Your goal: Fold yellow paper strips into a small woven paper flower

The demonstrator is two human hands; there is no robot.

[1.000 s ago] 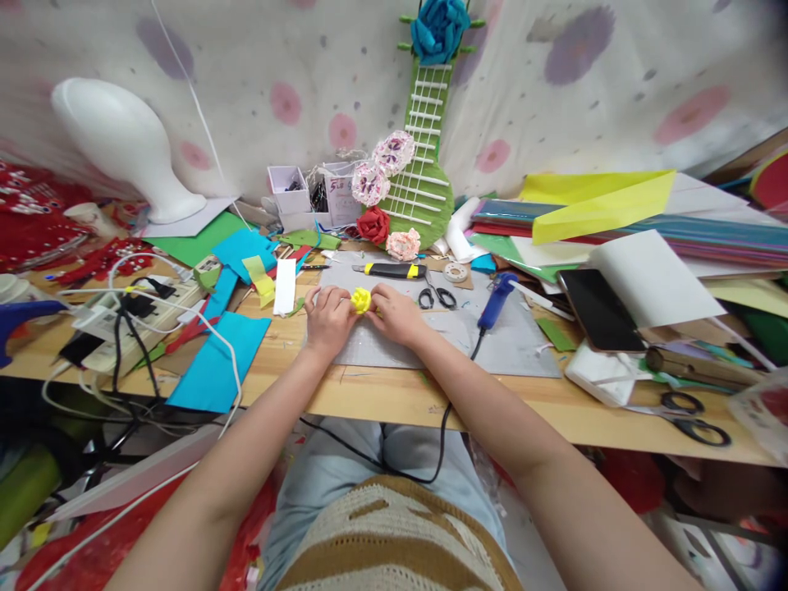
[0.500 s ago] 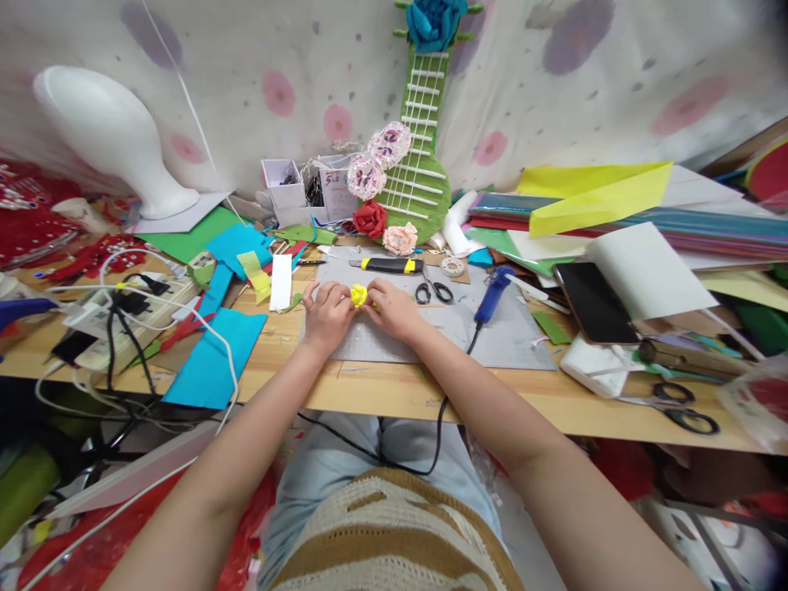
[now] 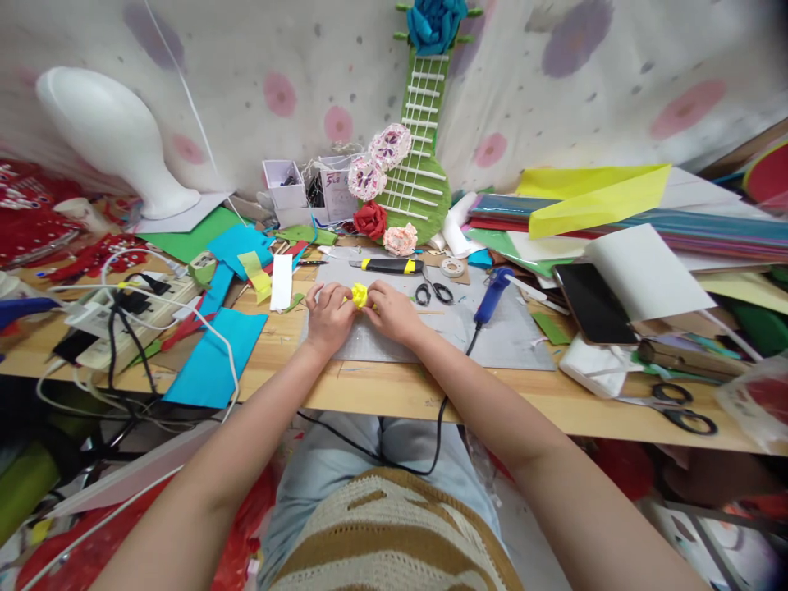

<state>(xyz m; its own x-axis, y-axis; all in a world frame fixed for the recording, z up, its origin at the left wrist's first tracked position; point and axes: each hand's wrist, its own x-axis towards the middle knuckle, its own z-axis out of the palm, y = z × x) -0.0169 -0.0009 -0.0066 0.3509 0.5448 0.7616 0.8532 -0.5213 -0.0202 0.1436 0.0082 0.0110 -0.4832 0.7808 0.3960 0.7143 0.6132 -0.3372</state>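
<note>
A small crumpled yellow paper flower (image 3: 359, 295) is pinched between both hands above the grey cutting mat (image 3: 394, 341). My left hand (image 3: 331, 315) grips it from the left with curled fingers. From the right, my right hand (image 3: 390, 311) holds its other side, thumb and fingertips pressed together. The fingertips partly cover the flower. Just beyond the hands lies a black and yellow utility knife (image 3: 391, 265). Black-handled scissors (image 3: 434, 293) rest to the right of my right hand. Farther right is a blue hot glue gun (image 3: 493, 295), its cord running off the table's front edge.
A green paper guitar (image 3: 424, 176) with paper flowers leans against the back curtain. At left are blue crepe paper (image 3: 217, 359) and a power strip (image 3: 139, 316) with tangled cables. A phone (image 3: 595, 303), paper rolls and more scissors (image 3: 683, 408) lie at right.
Both hands stay in nearly the same place, still holding the yellow paper flower. The left fingers have shifted very slightly.
</note>
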